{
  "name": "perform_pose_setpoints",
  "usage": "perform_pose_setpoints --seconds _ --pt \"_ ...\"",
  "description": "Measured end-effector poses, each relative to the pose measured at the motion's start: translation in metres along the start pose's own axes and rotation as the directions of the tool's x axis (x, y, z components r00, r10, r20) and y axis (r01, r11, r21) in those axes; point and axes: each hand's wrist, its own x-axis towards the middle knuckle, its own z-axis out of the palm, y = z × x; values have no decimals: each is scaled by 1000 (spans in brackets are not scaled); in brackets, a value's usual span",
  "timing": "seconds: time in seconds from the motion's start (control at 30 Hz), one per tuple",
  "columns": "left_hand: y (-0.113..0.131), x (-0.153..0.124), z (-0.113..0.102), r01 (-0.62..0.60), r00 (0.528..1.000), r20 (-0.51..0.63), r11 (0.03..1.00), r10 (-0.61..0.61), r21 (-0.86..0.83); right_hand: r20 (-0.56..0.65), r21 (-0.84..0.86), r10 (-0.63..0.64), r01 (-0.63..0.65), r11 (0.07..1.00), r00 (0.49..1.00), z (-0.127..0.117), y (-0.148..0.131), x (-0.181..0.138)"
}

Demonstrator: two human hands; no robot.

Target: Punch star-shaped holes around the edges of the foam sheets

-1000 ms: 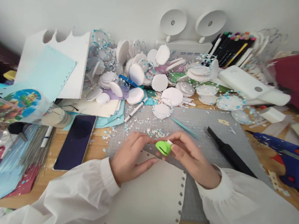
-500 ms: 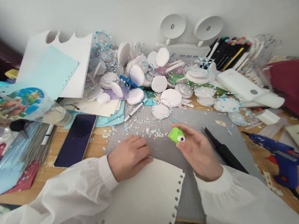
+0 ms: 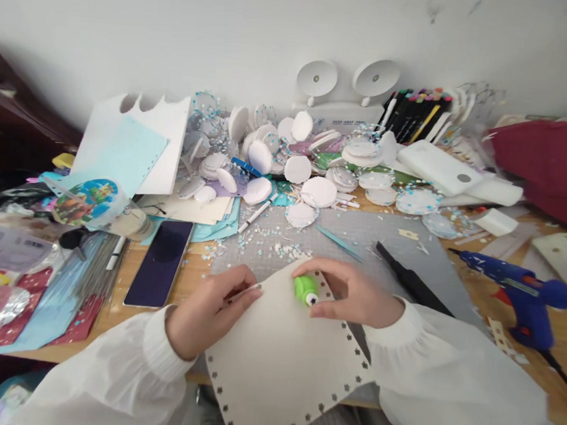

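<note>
Left hand: the left hand point(image 3: 211, 311) pinches the left edge of the cream card sheet point(image 3: 277, 361) between thumb and fingers, fingers curled, holding the sheet tilted over the mat.
Right hand: the right hand point(image 3: 355, 295) pinches the small green paper punch point(image 3: 306, 289) between thumb and fingertips at the far edge of the sheet.
Punch: lime green with a white round face bearing a dark mark; it sits at the sheet's far corner, touching the card.
Sheet: cream, lying near the person and partly over the grey cutting mat point(image 3: 359, 234); a row of small star-shaped holes runs along its right and near edges.
Mat: strewn with pale blue and white confetti bits point(image 3: 272, 241) on its far left part; a black tool point(image 3: 412, 283) lies across its right side.
Left of mat: a dark phone point(image 3: 159, 262) lies flat on the wooden table point(image 3: 563, 336).
Right: a blue glue gun point(image 3: 518, 290) rests on the table, well apart from the hands.
Far side: a heap of white round discs point(image 3: 296, 168) and a stand of coloured markers point(image 3: 417, 112) against the wall.
</note>
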Motion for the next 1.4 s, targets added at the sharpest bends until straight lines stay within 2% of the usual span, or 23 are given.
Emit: perform_pose_setpoints --seconds 0.07,0.17,0.23,0.37,0.5,0.6,0.7,0.77,0.9,0.97,1.17,1.3,1.4 --pt "4 0 -1 -11 1000 27 1000 11 -10 29 -116 17 -13 993 999 5 1 0" --pt "15 4 -3 -67 994 -82 997 70 40 46 -259 20 -7 966 999 12 1 0" --pt "23 10 -1 -66 993 -99 997 70 45 50 -292 12 3 956 999 16 3 1" --pt "27 25 17 7 997 74 999 -3 -44 10 -235 4 -1 972 1000 24 13 0" --pt "19 40 23 59 988 155 973 -24 -225 -32 -130 115 -119 984 993 27 20 0" --pt "9 50 13 151 982 175 867 -75 -475 -3 38 192 -192 981 981 27 17 -1" --pt "0 58 4 245 970 168 673 -178 -698 5 243 251 -244 939 968 26 13 0" --pt "-6 62 5 298 953 213 554 -214 -777 12 317 311 -298 900 950 25 12 1" --pt "-14 63 19 418 906 407 392 -115 -820 60 363 411 -404 840 910 24 12 4" --pt "-17 62 27 425 900 430 333 -62 -842 51 347 446 -435 831 894 23 11 5" --pt "-27 59 32 401 911 412 238 -7 -884 10 283 475 -458 843 880 20 6 6" --pt "-28 58 34 375 921 389 234 13 -897 10 238 463 -452 860 886 21 6 6" --pt "-29 57 36 351 929 370 267 24 -898 -22 225 455 -439 870 890 24 5 7"
